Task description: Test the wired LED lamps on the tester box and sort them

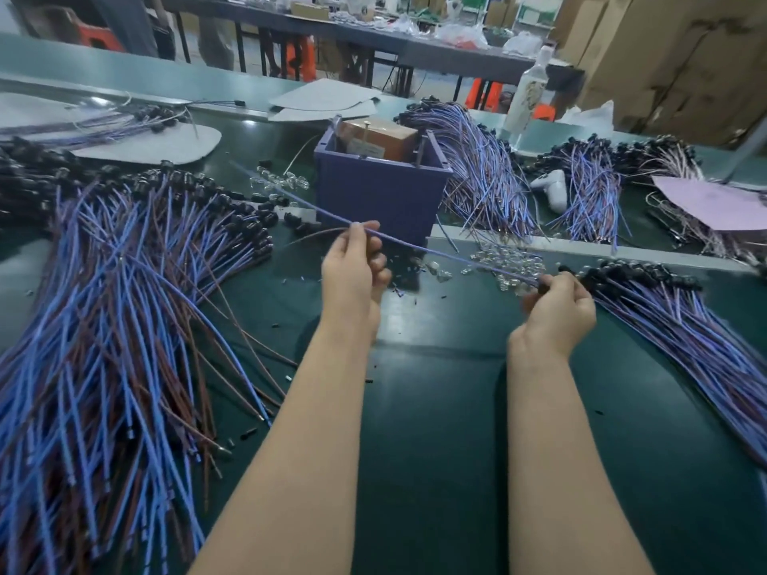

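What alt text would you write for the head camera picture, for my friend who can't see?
The left hand pinches a blue wire and the right hand grips its dark end, holding it stretched over a green table. Behind stands a purple tester box, with piles of wired lamps on both sides.

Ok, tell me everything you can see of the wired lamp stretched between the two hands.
The wired lamp is a thin blue insulated lead with a brown lead alongside, which bows away at the left hand. It runs slanted above the green table, passing in front of the purple tester box. The left hand pinches it midway, and its free end reaches on up-left. The right hand grips its lower end, where a small dark part shows, too blurred to make out.
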Demonstrator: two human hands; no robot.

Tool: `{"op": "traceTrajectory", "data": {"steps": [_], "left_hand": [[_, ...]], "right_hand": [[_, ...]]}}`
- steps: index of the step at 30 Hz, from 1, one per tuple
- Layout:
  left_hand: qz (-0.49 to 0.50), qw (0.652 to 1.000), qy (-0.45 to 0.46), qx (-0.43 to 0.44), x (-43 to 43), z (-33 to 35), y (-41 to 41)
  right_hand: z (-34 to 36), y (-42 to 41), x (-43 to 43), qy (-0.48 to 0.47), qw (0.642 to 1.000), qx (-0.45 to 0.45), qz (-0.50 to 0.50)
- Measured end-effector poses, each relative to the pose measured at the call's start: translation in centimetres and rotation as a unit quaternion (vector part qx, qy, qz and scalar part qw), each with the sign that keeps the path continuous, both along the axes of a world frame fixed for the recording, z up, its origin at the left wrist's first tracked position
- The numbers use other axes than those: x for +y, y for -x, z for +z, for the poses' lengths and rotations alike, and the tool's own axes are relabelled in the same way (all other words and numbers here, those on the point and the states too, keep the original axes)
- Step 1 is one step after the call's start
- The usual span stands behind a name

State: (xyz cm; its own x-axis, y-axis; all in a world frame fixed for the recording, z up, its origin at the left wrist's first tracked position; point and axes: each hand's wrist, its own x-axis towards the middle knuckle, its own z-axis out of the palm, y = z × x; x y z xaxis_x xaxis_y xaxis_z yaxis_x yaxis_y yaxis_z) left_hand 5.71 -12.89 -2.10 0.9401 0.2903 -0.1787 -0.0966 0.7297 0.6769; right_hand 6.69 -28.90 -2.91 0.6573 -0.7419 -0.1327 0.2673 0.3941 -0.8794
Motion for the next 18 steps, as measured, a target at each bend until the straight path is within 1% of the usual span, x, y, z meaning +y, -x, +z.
{"op": "traceTrajectory", "data": {"steps": [2, 4, 5, 6, 7, 8, 9, 11, 12, 13, 15, 17, 18], "left_hand": [[0.018, 0.999, -0.009, -0.026, 0.2, -0.2, -0.1], [0.056, 0.997, -0.034, -0.038, 0.4, -0.2, -0.1], [0.092, 0.993, -0.069, -0.032, 0.5, -0.2, -0.2], [0.136, 0.983, -0.119, -0.019, 0.7, -0.4, -0.2], [0.183, 0.968, -0.169, -0.004, 0.8, -0.5, -0.2], [0.230, 0.951, -0.208, 0.008, 1.0, -0.5, -0.1], [0.264, 0.937, -0.230, 0.013, 1.1, -0.4, -0.1], [0.289, 0.923, -0.252, 0.005, 1.4, -0.4, -0.1], [0.288, 0.920, -0.265, -0.004, 1.5, -0.5, -0.2], [0.284, 0.916, -0.284, -0.011, 1.5, -0.6, -0.3], [0.262, 0.905, -0.335, -0.013, 1.3, -0.9, -0.5], [0.229, 0.908, -0.350, 0.001, 1.0, -1.4, -0.6], [0.216, 0.917, -0.337, 0.010, 0.9, -1.6, -0.6]], "right_hand": [[-0.1, 0.0, -0.5, 0.038, 0.998, 0.031, 0.037], [0.1, 0.2, -0.6, 0.089, 0.985, 0.071, 0.128], [0.2, 0.3, -0.5, 0.123, 0.970, 0.099, 0.187], [0.3, 0.6, -0.4, 0.161, 0.946, 0.127, 0.251], [0.5, 0.8, -0.2, 0.206, 0.914, 0.147, 0.319], [0.7, 1.1, -0.1, 0.257, 0.872, 0.154, 0.388], [0.8, 1.5, 0.2, 0.307, 0.822, 0.145, 0.457], [1.1, 2.1, 0.9, 0.366, 0.722, 0.108, 0.578], [1.3, 2.3, 1.4, 0.374, 0.682, 0.100, 0.620], [1.4, 2.6, 1.9, 0.375, 0.657, 0.100, 0.646], [1.5, 2.7, 3.1, 0.380, 0.636, 0.119, 0.661], [2.0, 2.7, 3.8, 0.434, 0.630, 0.156, 0.625], [2.3, 2.5, 3.9, 0.487, 0.627, 0.172, 0.583]]}}
